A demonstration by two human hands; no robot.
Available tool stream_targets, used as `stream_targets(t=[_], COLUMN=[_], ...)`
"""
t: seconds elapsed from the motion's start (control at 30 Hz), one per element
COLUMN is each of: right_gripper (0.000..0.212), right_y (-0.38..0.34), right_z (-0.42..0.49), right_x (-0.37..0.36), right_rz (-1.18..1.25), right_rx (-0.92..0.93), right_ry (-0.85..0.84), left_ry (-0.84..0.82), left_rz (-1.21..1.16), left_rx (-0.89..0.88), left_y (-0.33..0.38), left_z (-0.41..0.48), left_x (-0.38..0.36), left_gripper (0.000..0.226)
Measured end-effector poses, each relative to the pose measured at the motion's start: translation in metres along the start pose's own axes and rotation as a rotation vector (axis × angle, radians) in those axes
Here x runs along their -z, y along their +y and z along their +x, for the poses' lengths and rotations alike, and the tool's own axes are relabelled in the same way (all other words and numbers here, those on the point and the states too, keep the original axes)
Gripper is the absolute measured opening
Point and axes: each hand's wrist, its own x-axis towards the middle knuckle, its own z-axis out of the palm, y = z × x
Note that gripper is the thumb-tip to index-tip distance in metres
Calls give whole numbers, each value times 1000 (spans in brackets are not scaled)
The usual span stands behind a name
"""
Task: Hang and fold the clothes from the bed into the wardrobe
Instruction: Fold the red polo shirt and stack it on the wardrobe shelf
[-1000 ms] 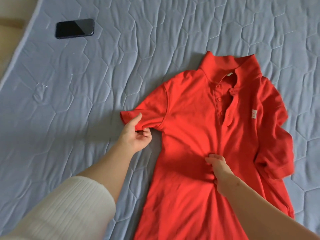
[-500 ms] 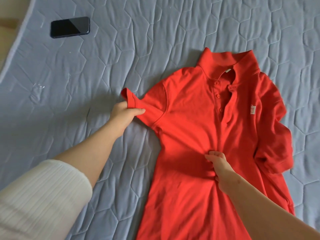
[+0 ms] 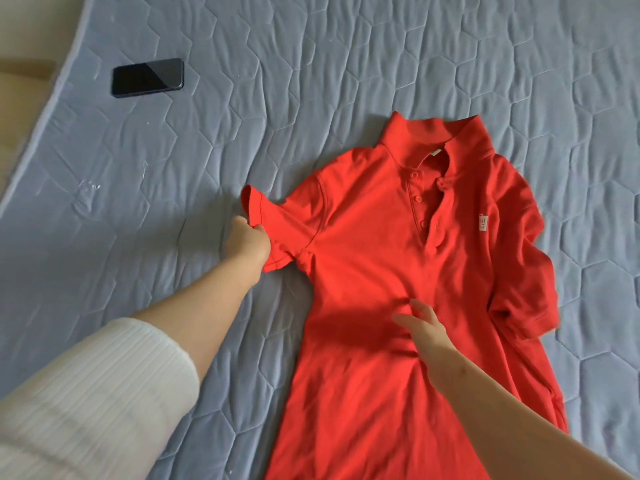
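Observation:
A red polo shirt (image 3: 381, 258) lies face up on the grey-blue quilted bed (image 3: 311, 64), collar pointing away from me. My left hand (image 3: 246, 242) grips the hem of the shirt's left sleeve, which is pulled out sideways and slightly lifted. My right hand (image 3: 420, 323) rests on the shirt's belly with its fingers spread and relaxed. The right sleeve is folded inward and bunched along the shirt's right side.
A black phone (image 3: 147, 77) lies screen up on the bed at the far left, near the bed's edge. Beyond that edge a strip of pale floor (image 3: 20, 98) shows.
My left hand has pulled the left sleeve outward and upward. My right hand has released its pinch on the shirt's middle and now lies with its fingers spread.

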Motion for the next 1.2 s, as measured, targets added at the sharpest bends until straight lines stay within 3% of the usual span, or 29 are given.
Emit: stream_targets(t=[0.1,0.17,0.27,0.37,0.53,0.63,0.7,0.77,0.87,0.97,1.1,1.2], right_gripper=[55,53,51,51,49,46,52,51,18,17,20,43], right_y=[-1,-3,-6,-7,-4,-4,-8,-13,-19,-29,-39,-46], right_z=[-6,-8,-8,-9,-3,5,15,22,25,29,29,25], right_x=[10,24,52,79,116,130,138,146,162,183,217,232], right_rz=[-6,-103,-174,-240,-214,-11,204,415,527,684,810,823], right_rx=[113,196,292,376,499,361,98,-85,-151,2,191,275], right_ry=[81,173,271,339,548,706,615,419,215,286,386,412], left_ry=[139,117,15,-70,-481,-373,-256,-365,-650,-736,-758,-736], left_rz=[216,377,662,797,716,953,1032,1017,1069,1110,1120,1045], left_rx=[-387,-612,-722,-664,-261,-428,-668,-804,-680,-554,-544,-511], left_y=[20,32,49,58,53,36,28,22,21,22,23,32], left_z=[-24,-44,-67,-76,-88,-110,-126,-141,-153,-151,-148,-151], left_x=[-1,-12,-39,-67,-115,-127,-133,-146,-166,-174,-174,-174], left_gripper=[28,35,48,55,74,74,70,68,71,75,73,70])
